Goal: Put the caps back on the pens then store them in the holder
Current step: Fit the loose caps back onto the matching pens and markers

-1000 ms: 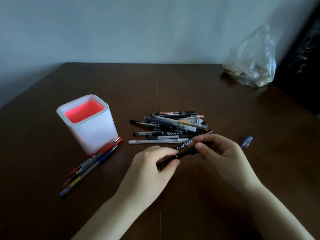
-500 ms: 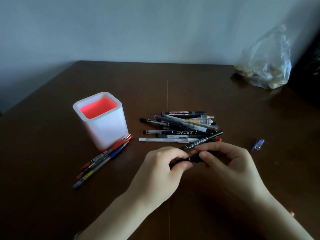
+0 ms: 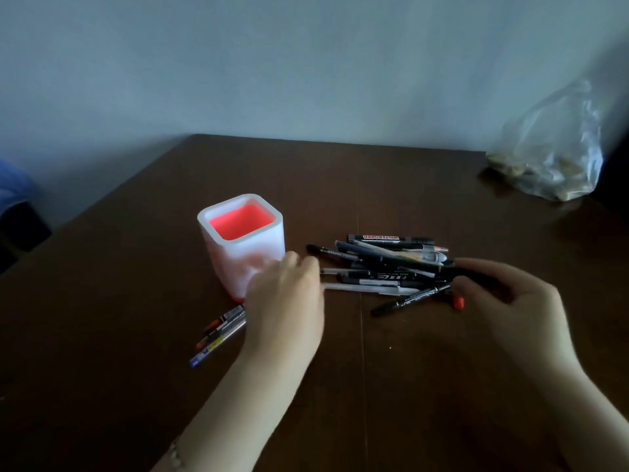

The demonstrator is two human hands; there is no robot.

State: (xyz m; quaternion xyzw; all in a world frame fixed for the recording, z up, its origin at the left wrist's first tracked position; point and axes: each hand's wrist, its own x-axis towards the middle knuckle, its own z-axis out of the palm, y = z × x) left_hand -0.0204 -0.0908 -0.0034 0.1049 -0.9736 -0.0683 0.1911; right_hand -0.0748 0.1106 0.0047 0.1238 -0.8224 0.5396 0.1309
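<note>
On dark brown wooden table, located square white plastic holder with red interior, upright and open-topped, with no pens visible inside. Noted mixed pile of black, grey and clear plastic pens lying flat just right of holder, within reach of both hands. Recorded right hand at pile's right end, with thumb and fingers pinching slim black plastic pen, probably lifted out for capping or storing. Recorded left hand between holder and pile, with fingers curved downward and blurred; could not tell whether anything was gripped. Observed small red plastic cap loose beside pile, likely kept close for matching. Judged storing not yet begun.
</note>
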